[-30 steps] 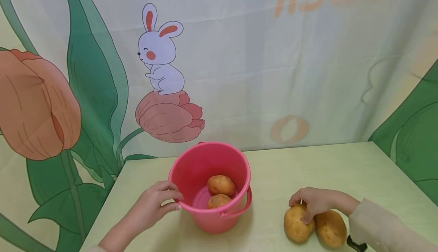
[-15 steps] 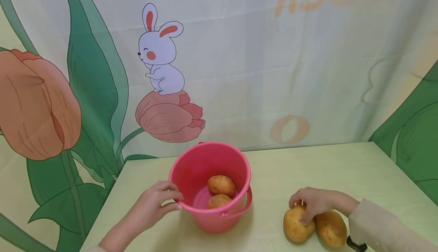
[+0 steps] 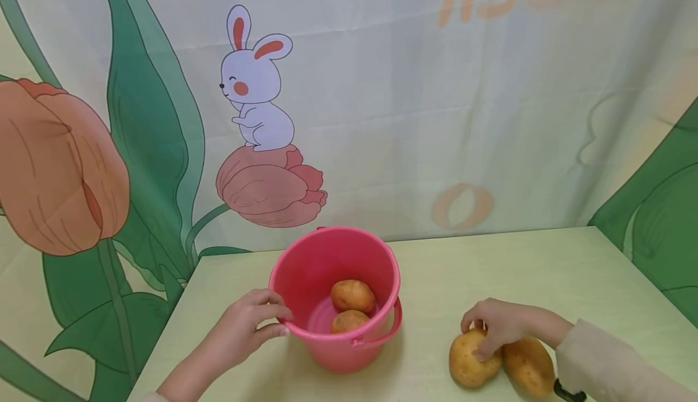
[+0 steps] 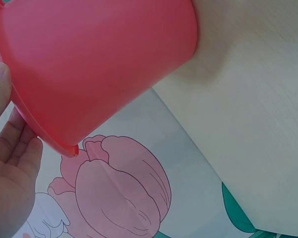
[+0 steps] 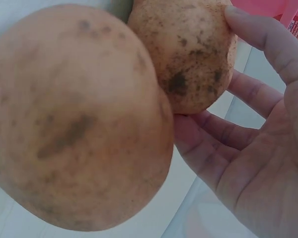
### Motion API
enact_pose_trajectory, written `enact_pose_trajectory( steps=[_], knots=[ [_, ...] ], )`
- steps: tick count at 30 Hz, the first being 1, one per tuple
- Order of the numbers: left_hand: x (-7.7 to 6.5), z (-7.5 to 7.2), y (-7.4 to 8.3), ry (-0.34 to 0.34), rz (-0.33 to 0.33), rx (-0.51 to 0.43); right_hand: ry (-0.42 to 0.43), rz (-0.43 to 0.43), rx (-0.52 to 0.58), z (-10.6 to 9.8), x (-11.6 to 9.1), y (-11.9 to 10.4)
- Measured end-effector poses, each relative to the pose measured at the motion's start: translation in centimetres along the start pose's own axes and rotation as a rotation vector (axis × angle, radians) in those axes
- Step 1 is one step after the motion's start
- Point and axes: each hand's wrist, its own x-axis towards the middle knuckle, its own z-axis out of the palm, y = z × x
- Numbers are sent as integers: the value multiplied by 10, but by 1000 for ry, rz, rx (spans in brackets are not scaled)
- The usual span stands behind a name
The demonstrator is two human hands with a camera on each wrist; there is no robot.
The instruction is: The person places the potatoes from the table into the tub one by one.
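A pink bucket [image 3: 343,353] stands on the table, with two potatoes inside, one potato [image 3: 352,296] behind the other potato [image 3: 349,321]. My left hand [image 3: 245,323] pinches the bucket's rim on its left side, thumb and fingers on either side of the edge in the left wrist view. To the right, my right hand [image 3: 500,327] grips a potato [image 3: 468,362] from above, thumb on its near face and fingers behind. A second loose potato [image 3: 528,365] sits against it, under the wrist. In the right wrist view that nearer potato [image 5: 79,119] partly covers the gripped potato [image 5: 186,54].
The bucket's handle [image 3: 389,332] hangs down at its right side. Behind the pale table [image 3: 523,268] hangs a curtain [image 3: 382,117] printed with tulips and a rabbit. A dark band [image 3: 569,391] is on the right wrist.
The gripped potato has shifted slightly left and turned a little under my right hand. The loose potato beside it has moved slightly to the right. My left hand and the bucket stay put.
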Motion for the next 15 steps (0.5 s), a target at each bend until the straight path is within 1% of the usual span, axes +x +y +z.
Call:
enact_pose_trajectory(
  steps=[2,4,7,8,10,12,15],
  knots=[
    [0,1,-1,25,29,6,3,-3,-11,0,1,0],
    [0,1,-1,37,39,9,8,-8,-23,-1,1,-1],
    [0,1,0,21,25,8,15,-16,-41,-4,2,-3],
    [0,0,0,3,2,4,17,-18,-48,-5,2,-4],
    [1,0,0,-17,-20,4,19,-23,-60,-7,3,-6],
    [1,0,0,-28,-26,3,22,-25,-76,-9,3,-8],
    [1,0,0,-24,-22,1,22,-23,-96,-10,3,-11]
  ],
)
